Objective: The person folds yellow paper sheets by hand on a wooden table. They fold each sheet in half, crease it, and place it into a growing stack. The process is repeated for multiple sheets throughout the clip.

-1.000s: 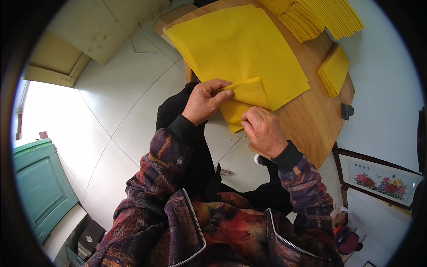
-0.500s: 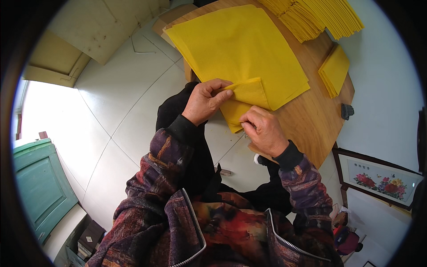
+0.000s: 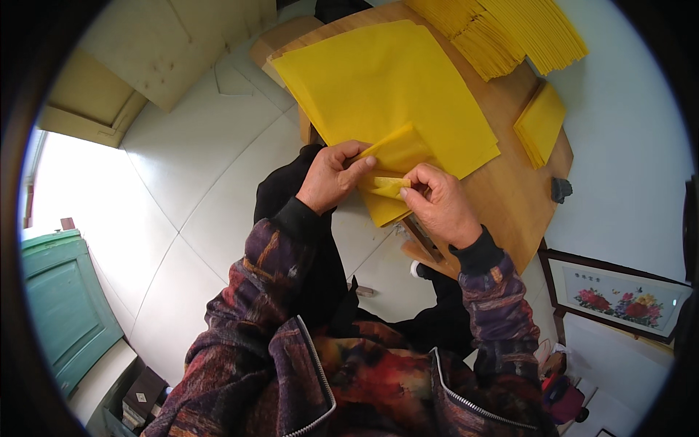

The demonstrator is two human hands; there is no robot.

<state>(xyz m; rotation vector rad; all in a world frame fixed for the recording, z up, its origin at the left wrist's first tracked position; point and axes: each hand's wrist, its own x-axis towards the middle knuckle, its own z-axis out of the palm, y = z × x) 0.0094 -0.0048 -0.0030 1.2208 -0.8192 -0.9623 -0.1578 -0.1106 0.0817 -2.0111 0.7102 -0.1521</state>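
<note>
A stack of large yellow sheets [image 3: 386,80], paper or thin cloth, lies on the wooden table [image 3: 510,211]. Its near corner hangs over the table's edge. My left hand [image 3: 333,175] pinches a turned-back yellow sheet [image 3: 400,146] at that corner, thumb on top and the other fingers partly hidden behind it. Close on its right, my right hand [image 3: 439,200] grips a small folded edge of the yellow material between thumb and forefinger. The fold between my hands stands slightly raised, showing a paler underside.
Bundles of folded yellow pieces [image 3: 535,33] stand at the far right of the table, with a smaller folded stack [image 3: 541,124] nearer. A dark grey block [image 3: 561,190] sits by the right edge. A framed flower picture [image 3: 615,295] leans at the right; a green door panel [image 3: 69,298] is left.
My right hand has moved up slightly and now lifts the sheet's edge, which lay lower before. The left hand keeps its pinch. The whole view has shifted a little.
</note>
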